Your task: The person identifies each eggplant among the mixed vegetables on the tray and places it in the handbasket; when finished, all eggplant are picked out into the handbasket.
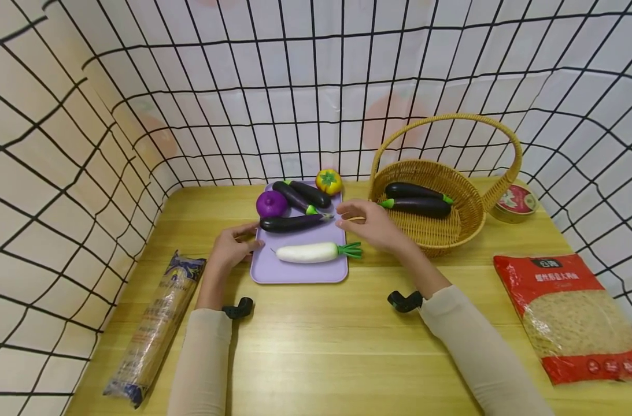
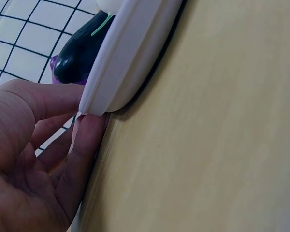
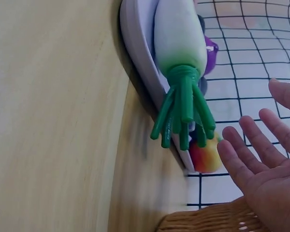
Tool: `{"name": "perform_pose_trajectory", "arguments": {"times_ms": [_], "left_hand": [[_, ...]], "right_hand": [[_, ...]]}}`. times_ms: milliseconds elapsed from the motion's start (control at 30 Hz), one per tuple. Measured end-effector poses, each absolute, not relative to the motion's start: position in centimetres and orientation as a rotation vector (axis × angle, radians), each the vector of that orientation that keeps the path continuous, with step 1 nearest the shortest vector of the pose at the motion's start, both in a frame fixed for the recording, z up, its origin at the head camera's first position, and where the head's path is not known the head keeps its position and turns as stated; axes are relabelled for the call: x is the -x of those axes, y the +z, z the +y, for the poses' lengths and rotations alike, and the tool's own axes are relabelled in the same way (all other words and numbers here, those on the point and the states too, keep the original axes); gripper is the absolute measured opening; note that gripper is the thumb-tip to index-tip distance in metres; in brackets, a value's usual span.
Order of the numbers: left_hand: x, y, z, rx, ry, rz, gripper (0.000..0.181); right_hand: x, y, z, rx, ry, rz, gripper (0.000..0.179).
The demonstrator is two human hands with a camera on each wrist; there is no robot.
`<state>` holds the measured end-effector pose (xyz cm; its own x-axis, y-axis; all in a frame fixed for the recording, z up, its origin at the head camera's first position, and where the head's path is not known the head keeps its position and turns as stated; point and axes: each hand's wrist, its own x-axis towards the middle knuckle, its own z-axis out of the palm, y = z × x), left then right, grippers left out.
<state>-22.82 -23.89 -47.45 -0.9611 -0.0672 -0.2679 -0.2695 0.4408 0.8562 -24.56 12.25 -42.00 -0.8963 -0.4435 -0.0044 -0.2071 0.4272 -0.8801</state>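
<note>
A lilac tray [image 1: 300, 274] carries a white radish [image 1: 306, 253] with green stalks, a dark eggplant [image 1: 288, 224], two more eggplants [image 1: 311, 194] behind it, a purple onion [image 1: 271, 204] and a yellow-red pepper [image 1: 328, 181]. At the tray's left edge my left hand [image 1: 231, 245] pinches the rim, thumb above and fingers outside and below, as the left wrist view shows. My right hand [image 1: 370, 222] hovers beside the tray's right edge, near the eggplant's stem end. Its fingers are loosely extended with nothing in them, and in the right wrist view the palm [image 3: 278, 191] shows bare.
A wicker basket [image 1: 469, 234] with a tall handle and two eggplants [image 1: 418, 207] inside stands right of my right hand. Behind it is a round tin [image 1: 514, 203]. Noodles in a long pack [image 1: 156, 329] lie left; a red pasta bag [image 1: 570, 318] lies right. Grid-patterned cloth surrounds the table.
</note>
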Motion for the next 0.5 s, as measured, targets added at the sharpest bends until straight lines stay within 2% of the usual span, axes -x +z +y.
{"name": "perform_pose_trajectory", "arguments": {"times_ms": [500], "left_hand": [[22.6,-47.4,-23.6,0.316,1.568,2.49,0.058]], "right_hand": [[26.4,-44.0,10.1,0.573,-1.478,2.443,0.049]]}}
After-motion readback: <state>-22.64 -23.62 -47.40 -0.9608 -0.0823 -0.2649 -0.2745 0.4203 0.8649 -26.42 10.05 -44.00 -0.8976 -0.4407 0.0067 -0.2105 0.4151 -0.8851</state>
